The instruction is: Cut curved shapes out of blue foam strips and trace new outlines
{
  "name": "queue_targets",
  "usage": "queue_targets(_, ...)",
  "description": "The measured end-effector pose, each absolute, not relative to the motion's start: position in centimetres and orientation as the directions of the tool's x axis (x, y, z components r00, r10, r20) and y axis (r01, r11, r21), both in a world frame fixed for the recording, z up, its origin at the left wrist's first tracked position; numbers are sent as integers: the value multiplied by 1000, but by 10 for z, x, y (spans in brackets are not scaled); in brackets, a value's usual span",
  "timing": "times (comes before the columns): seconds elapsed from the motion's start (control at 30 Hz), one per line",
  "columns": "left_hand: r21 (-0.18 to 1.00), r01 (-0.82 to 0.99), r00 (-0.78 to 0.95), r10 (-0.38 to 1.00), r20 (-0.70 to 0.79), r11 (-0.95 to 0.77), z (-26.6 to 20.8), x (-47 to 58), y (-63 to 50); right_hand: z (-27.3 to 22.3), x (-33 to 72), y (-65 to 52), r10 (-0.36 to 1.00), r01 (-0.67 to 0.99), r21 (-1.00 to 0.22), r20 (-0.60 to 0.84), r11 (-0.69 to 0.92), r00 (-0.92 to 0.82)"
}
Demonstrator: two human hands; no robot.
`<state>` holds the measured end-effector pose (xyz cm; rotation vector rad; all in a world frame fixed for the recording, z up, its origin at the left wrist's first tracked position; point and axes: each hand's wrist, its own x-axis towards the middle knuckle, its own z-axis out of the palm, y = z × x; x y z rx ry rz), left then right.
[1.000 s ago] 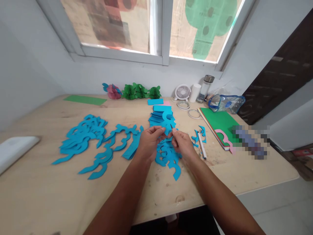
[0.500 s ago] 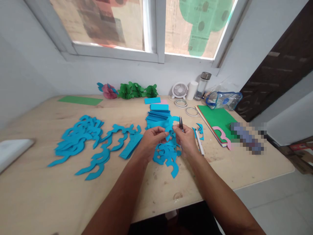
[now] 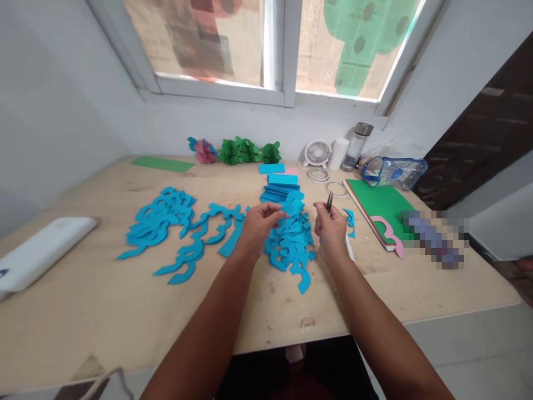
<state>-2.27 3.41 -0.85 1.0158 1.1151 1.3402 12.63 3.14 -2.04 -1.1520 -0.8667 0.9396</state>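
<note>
My left hand [image 3: 260,228] is closed in a pinch, its fingertips at a curved blue paper cutout [image 3: 295,202] above the scrap heap. A pair of scissors [image 3: 330,202] is in my right hand [image 3: 332,233], blades pointing up and away and looking closed; the handles are hidden in the fingers. Between and below my hands lies a heap of blue paper scraps [image 3: 287,253]. Behind it are folded blue paper strips [image 3: 281,192]. Wavy blue cutouts [image 3: 189,253] and a larger pile of blue cutouts [image 3: 160,216] rest to the left.
A white pen [image 3: 349,248] lies beside my right hand. Green paper sheets [image 3: 385,205] with a pink cutout [image 3: 385,230] are at right. Along the wall stand green paper decorations [image 3: 245,151], a small fan [image 3: 317,153] and a glass bottle [image 3: 357,147]. A white device [image 3: 50,250] sits left.
My right hand has moved right, away from my left hand and off the blue paper. The scissor blades look closer together. The view has shifted left.
</note>
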Motion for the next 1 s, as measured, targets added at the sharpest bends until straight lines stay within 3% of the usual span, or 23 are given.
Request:
queue_targets(0.17, 985, -159, -76, 996, 47, -59, -5, -29, 37, -15, 125, 27, 969, -340, -937, -5, 83, 249)
queue_targets(0.37, 994, 98, -14, 998, 54, -52, 15, -56, 31, -14, 128, 26, 978, -403, -914, -42, 44, 202)
queue_targets(0.67, 921, 378, 119, 981, -153, 98, 26, -117, 31, -12, 124, 23, 986, -391, -920, -65, 0, 153)
queue_targets(0.87, 788, 613, 280, 919, -278, 52, 28, -138, 53, -14, 121, 22, 989, -364, -931, -78, -27, 127)
queue_targets(1.0, 622, 776, 354, 890, -288, -107, 15, -138, 75, -16, 120, 22, 990, -342, -939, -81, -37, 115)
